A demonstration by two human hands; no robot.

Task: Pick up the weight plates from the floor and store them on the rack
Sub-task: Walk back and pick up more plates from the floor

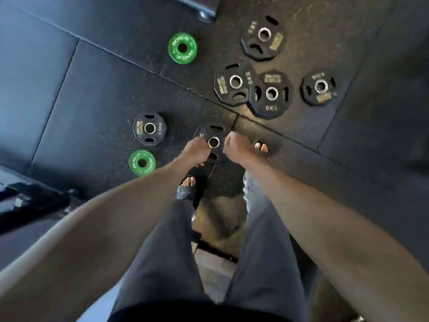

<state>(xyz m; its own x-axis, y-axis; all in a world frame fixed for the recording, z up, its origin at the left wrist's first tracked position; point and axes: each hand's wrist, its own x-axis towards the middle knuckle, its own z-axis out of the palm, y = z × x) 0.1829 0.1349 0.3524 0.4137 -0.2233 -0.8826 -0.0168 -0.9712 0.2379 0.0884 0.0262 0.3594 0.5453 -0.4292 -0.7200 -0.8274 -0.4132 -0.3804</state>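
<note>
I look straight down at a dark rubber gym floor. My left hand (194,151) and my right hand (234,146) grip the two sides of a small black weight plate (214,133) with a steel centre ring. Another small black plate (149,129) lies on the floor to its left. Two green plates lie at the left (142,162) and farther up (182,48). Several larger black plates lie ahead, among them one at the top (263,38), two overlapping in the middle (269,95) and one at the right (319,87). No rack shows.
My feet in dark sandals (185,189) stand just under the held plate, the right foot (261,147) beside my right hand. Dark equipment bases sit at the top (202,8) and the lower left (27,201). Bare mat lies at the far left and right.
</note>
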